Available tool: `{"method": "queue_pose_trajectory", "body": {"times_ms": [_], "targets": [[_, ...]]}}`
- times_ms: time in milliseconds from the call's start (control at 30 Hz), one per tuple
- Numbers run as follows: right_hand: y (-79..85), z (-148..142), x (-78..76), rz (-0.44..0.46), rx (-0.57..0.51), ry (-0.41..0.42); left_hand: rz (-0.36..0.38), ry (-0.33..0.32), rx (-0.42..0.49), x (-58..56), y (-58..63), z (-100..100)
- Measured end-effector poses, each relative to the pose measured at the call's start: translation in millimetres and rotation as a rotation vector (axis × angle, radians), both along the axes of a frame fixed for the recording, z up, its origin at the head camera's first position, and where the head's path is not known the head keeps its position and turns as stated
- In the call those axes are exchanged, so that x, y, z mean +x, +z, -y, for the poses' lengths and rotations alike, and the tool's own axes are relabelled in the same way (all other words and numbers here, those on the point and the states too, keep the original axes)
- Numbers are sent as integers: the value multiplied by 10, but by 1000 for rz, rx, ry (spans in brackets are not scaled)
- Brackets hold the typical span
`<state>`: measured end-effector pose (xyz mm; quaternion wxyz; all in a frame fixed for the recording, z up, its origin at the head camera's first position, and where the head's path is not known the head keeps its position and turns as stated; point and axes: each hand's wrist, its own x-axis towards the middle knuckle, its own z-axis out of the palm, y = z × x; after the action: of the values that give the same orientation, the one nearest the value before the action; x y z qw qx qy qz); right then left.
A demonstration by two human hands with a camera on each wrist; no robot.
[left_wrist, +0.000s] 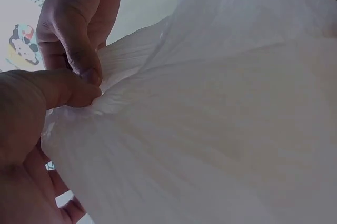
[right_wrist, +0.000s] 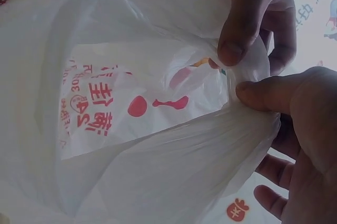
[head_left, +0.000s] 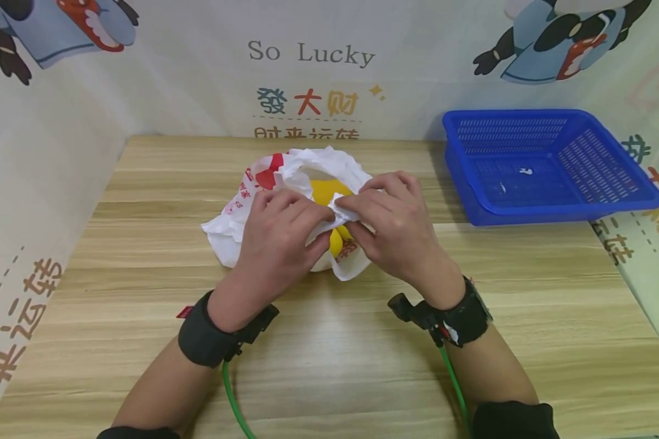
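A white plastic bag with red print (head_left: 227, 228) sits on the table, its mouth partly spread. Inside it show smooth yellow things (head_left: 325, 191); their kind is hard to tell. The left hand (head_left: 282, 228) pinches the bag's rim between thumb and fingers. Right beside it, the right hand (head_left: 398, 228) pinches the same gathered plastic. In the left wrist view the left thumb (left_wrist: 68, 88) meets the other thumb over the crumpled film. Red lettering on the bag's inner wall (right_wrist: 100, 103) appears through the opening in the right wrist view.
A blue perforated plastic basket (head_left: 554, 210) stands at the back right, with small white bits on its floor. The wooden table (head_left: 329, 341) meets a printed cloth backdrop (head_left: 198, 73) behind and at the sides. A green cable (head_left: 233, 396) trails from each wrist camera.
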<state>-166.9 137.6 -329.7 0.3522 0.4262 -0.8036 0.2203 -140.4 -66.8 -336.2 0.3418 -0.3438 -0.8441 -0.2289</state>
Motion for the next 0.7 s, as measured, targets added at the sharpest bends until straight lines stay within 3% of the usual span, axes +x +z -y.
{"method": "queue_pose_trajectory", "body": {"times_ms": [367,700], "targets": [[-3,25,10,53,108,-58,-32,-11,3,-15,26,37],[-6,4,-15,232,116,-8,-53,-21,10,-36,7,55]]}}
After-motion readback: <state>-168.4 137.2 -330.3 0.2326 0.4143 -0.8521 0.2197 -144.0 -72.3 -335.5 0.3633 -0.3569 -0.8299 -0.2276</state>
